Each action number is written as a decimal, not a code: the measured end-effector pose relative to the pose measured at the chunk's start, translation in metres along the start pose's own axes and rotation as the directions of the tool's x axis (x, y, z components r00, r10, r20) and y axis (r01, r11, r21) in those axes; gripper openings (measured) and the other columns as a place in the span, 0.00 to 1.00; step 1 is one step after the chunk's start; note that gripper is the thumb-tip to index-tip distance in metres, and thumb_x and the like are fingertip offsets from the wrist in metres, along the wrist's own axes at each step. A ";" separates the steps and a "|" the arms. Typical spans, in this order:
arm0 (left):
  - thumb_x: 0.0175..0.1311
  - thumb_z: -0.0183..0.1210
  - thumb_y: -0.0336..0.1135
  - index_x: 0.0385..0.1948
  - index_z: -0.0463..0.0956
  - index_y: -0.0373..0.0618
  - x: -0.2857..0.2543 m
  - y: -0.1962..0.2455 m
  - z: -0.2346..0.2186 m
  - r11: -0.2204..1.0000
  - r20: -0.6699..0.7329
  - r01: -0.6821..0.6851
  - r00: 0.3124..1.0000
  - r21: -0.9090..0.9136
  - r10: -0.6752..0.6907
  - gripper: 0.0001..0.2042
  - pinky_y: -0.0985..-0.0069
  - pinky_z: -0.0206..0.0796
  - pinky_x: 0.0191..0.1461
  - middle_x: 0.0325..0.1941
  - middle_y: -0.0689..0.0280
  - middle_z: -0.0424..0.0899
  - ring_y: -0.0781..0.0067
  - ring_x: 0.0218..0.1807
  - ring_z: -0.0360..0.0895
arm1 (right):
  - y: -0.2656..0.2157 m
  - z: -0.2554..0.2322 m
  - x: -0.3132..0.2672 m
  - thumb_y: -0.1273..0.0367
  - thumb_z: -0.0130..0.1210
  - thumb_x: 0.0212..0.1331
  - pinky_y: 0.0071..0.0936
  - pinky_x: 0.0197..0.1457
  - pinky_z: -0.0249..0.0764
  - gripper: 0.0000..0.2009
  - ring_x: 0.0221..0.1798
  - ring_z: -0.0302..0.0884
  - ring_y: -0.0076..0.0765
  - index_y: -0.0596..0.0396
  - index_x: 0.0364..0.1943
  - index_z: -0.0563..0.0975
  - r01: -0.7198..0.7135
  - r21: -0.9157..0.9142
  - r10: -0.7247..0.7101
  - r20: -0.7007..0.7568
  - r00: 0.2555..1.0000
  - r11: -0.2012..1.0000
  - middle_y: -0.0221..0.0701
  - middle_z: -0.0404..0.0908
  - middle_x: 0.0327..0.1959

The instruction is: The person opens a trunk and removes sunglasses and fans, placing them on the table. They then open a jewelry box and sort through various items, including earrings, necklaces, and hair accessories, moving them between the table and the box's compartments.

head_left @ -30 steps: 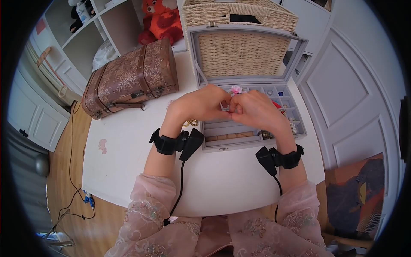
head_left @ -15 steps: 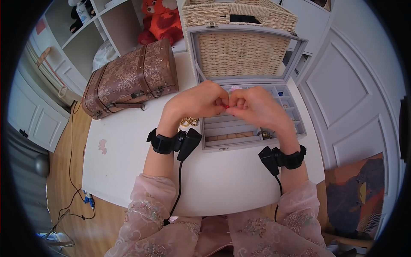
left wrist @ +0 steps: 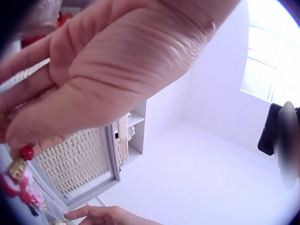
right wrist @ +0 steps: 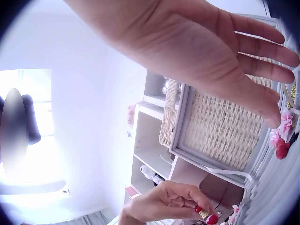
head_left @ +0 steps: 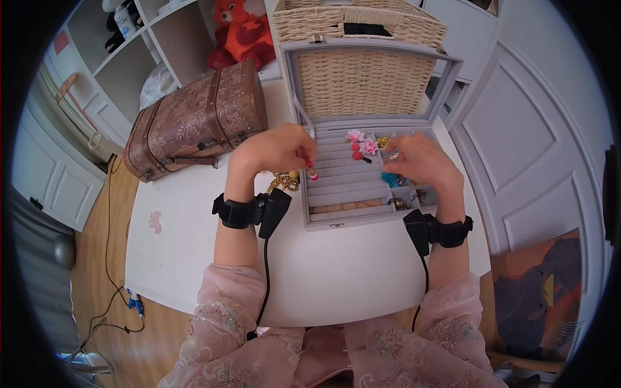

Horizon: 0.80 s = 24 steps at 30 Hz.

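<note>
My left hand [head_left: 277,150] is over the left edge of a grey jewellery box [head_left: 346,221], its lid raised. Between thumb and fingers it pinches a dangling earring [right wrist: 204,215] with a red bead, a gold middle and a red-and-white ball. My right hand [head_left: 424,163] reaches over the right-hand compartments, fingers extended and apart in the right wrist view. Close to its fingertips are a gold beaded piece [head_left: 383,141] and a turquoise tassel [head_left: 389,180]. Pink flower ornaments [head_left: 368,147] and a red ball ornament [head_left: 356,155] lie on the ridged ring rows.
Gold chain jewellery [head_left: 282,183] lies on the white table [head_left: 349,271] left of the box. A brown patterned trunk [head_left: 194,119] stands at the back left. Behind the raised lid is a woven basket [head_left: 362,81]. A red plush toy [head_left: 242,35] sits by the shelves.
My hands were together over the box; they have moved apart, left hand leftward with the earring, right hand rightward. The ornaments in the box have come into sight.
</note>
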<state>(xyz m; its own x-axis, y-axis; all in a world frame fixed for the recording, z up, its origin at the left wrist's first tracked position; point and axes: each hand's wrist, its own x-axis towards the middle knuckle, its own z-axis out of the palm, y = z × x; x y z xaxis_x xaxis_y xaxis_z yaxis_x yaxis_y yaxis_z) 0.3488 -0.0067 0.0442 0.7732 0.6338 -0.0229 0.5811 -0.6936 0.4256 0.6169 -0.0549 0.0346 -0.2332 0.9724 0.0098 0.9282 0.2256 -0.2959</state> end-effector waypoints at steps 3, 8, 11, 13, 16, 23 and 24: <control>0.47 0.60 0.23 0.27 0.82 0.39 -0.001 -0.010 -0.005 0.971 0.085 0.239 0.967 -0.001 -0.238 0.05 0.77 0.72 0.29 0.24 0.59 0.82 0.69 0.24 0.80 | -0.005 -0.003 -0.001 0.64 0.64 0.45 0.36 0.47 0.73 0.17 0.42 0.79 0.46 0.58 0.39 0.80 -0.026 0.013 0.025 0.033 0.999 1.000 0.42 0.82 0.34; 0.44 0.57 0.21 0.26 0.84 0.40 0.001 -0.038 0.003 0.872 0.151 0.489 0.862 0.005 -0.484 0.08 0.76 0.71 0.24 0.23 0.60 0.82 0.70 0.21 0.79 | -0.009 -0.006 -0.001 0.64 0.64 0.46 0.36 0.49 0.72 0.17 0.45 0.78 0.46 0.58 0.40 0.79 -0.068 0.018 0.066 0.082 0.994 0.998 0.42 0.82 0.37; 0.41 0.55 0.18 0.26 0.83 0.38 0.001 -0.038 0.007 0.821 0.210 0.569 0.810 -0.051 -0.548 0.11 0.75 0.73 0.23 0.25 0.59 0.82 0.66 0.23 0.80 | -0.005 -0.004 -0.001 0.63 0.64 0.46 0.36 0.49 0.72 0.18 0.45 0.78 0.46 0.59 0.40 0.79 -0.042 0.022 0.041 0.058 0.997 0.999 0.42 0.82 0.37; 0.39 0.52 0.15 0.26 0.82 0.36 0.003 -0.037 0.009 0.796 0.233 0.597 0.793 -0.105 -0.564 0.12 0.73 0.74 0.23 0.26 0.57 0.82 0.62 0.25 0.80 | -0.002 -0.002 0.000 0.63 0.64 0.46 0.36 0.50 0.72 0.18 0.45 0.78 0.46 0.58 0.40 0.79 -0.058 0.020 0.057 0.042 0.997 0.998 0.42 0.82 0.37; 0.40 0.52 0.15 0.26 0.81 0.35 0.007 -0.037 0.011 0.775 0.292 0.627 0.757 -0.073 -0.585 0.11 0.73 0.76 0.24 0.29 0.56 0.83 0.61 0.27 0.81 | -0.001 -0.003 0.001 0.62 0.64 0.46 0.36 0.50 0.72 0.19 0.45 0.78 0.46 0.58 0.40 0.79 -0.071 0.025 0.069 0.067 0.995 0.997 0.42 0.82 0.37; 0.44 0.56 0.18 0.26 0.81 0.33 0.017 -0.041 0.025 0.763 0.287 0.646 0.724 0.039 -0.628 0.07 0.73 0.75 0.24 0.26 0.55 0.83 0.64 0.27 0.83 | 0.001 -0.004 0.000 0.62 0.64 0.46 0.36 0.50 0.72 0.19 0.46 0.78 0.46 0.58 0.42 0.79 -0.074 0.015 0.073 0.052 0.996 0.997 0.42 0.82 0.37; 0.45 0.57 0.18 0.26 0.80 0.32 0.018 -0.042 0.026 0.750 0.280 0.660 0.713 0.040 -0.642 0.06 0.73 0.75 0.24 0.25 0.56 0.83 0.64 0.26 0.83 | 0.001 -0.004 0.000 0.62 0.64 0.46 0.36 0.50 0.72 0.19 0.46 0.78 0.46 0.58 0.42 0.79 -0.074 0.004 0.074 0.046 0.996 0.997 0.42 0.82 0.37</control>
<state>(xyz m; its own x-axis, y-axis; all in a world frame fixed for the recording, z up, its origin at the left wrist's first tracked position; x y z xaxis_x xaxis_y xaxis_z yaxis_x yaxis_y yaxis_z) 0.3448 0.0246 0.0029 0.2494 0.8020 -0.5428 0.9563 -0.1157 0.2684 0.6191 -0.0543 0.0378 -0.1771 0.9826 -0.0559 0.9419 0.1527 -0.2993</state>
